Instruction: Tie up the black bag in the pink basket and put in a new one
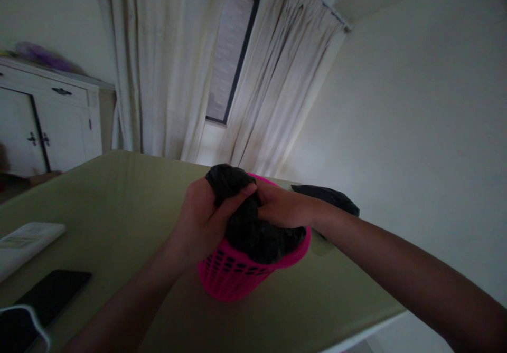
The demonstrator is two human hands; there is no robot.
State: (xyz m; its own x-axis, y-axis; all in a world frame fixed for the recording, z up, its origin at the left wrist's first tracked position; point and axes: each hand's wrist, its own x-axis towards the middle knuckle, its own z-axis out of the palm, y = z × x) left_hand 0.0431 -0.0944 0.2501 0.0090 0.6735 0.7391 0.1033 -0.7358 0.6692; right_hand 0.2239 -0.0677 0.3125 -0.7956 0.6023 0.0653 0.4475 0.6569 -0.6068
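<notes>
A pink plastic basket [237, 279] with rows of holes stands tilted in view on the green-topped table. Bunched black plastic bag [253, 237] fills its mouth and hangs a little over the near rim. My left hand [204, 213] is closed round a gathered part of the bag at the basket's left side, thumb pointing right. My right hand [283, 205] reaches over the basket from the right with its fingers at the bag; the fingertips are hidden in the black plastic.
Behind my right wrist lies another black plastic bag [328, 197] on the table [130, 200]. At the left are a white box-like object [29, 242], a dark flat object [51, 292] and a white cable [34, 316]. A white cabinet [71, 115] stands beyond, beside curtains.
</notes>
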